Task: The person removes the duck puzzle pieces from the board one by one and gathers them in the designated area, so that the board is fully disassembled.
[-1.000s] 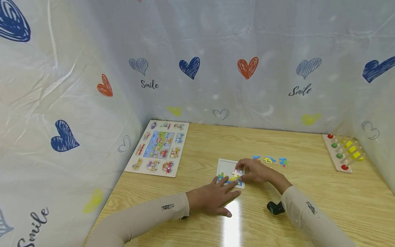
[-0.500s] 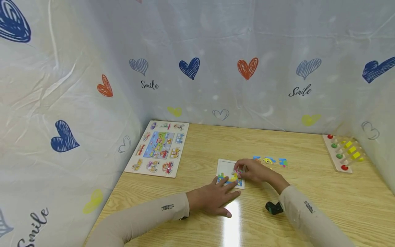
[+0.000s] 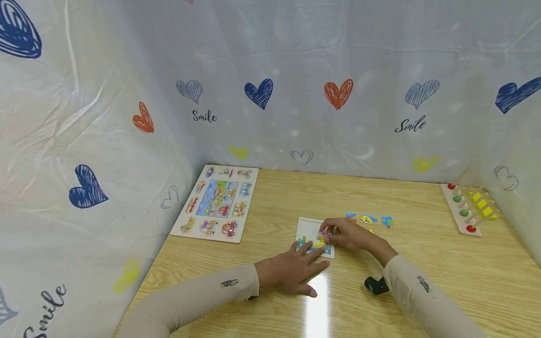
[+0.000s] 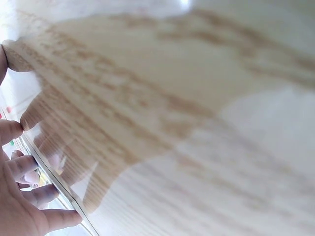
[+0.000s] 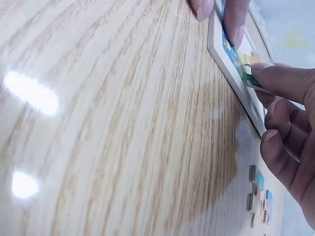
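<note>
A small square jigsaw tray (image 3: 310, 227) lies on the table, with several colourful pieces fitted along its near side. My left hand (image 3: 291, 273) rests across its near edge with fingers spread, fingertips on the tray and the fitted pieces. From the right, my right hand (image 3: 348, 234) pinches a jigsaw piece (image 5: 252, 81) between thumb and fingers at the tray's right side. In the right wrist view that piece looks slightly tilted, with green on its face; the fingers hide part of it. Loose jigsaw pieces (image 3: 368, 219) lie on the table beyond the right hand.
A large wooden vehicle puzzle board (image 3: 217, 198) lies at the back left. At the far right stands a wooden peg board (image 3: 454, 209) with red and green balls and a yellow part. A patterned curtain (image 3: 304, 56) closes off the back and sides.
My right hand has shifted slightly left and now covers more of the pinched jigsaw piece, whose pink and yellow face showed more a second ago. The left hand has stayed still.
</note>
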`<action>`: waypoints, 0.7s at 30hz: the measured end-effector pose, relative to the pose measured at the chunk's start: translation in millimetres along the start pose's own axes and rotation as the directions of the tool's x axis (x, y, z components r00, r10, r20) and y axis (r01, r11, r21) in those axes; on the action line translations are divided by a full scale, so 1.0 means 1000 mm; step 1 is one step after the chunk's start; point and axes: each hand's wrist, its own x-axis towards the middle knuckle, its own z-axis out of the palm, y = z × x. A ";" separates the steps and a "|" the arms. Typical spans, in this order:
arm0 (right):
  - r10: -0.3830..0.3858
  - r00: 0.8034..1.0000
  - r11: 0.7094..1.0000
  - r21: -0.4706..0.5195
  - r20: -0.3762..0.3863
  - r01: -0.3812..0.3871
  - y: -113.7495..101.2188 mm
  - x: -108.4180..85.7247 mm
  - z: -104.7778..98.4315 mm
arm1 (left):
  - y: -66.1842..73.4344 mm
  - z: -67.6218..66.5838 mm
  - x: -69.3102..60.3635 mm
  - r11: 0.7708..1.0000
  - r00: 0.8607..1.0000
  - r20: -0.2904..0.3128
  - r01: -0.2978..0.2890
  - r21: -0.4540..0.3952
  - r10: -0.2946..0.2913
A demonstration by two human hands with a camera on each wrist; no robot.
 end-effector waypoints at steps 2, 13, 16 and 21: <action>0.004 1.000 1.000 0.007 0.001 -0.004 0.000 0.000 0.001 | 0.000 -0.001 0.000 1.000 1.000 -0.002 -0.001 0.003 0.001; 0.009 1.000 1.000 0.029 0.007 -0.009 0.000 -0.002 0.001 | 0.001 -0.001 -0.001 1.000 1.000 -0.019 -0.006 -0.001 0.006; 0.001 1.000 0.999 0.033 0.007 -0.001 0.001 -0.002 0.002 | 0.000 0.000 0.000 1.000 1.000 -0.020 -0.005 0.006 0.005; -0.017 1.000 0.999 0.046 -0.008 0.018 0.002 -0.003 0.002 | 0.000 0.002 0.001 1.000 1.000 -0.025 -0.006 0.010 0.007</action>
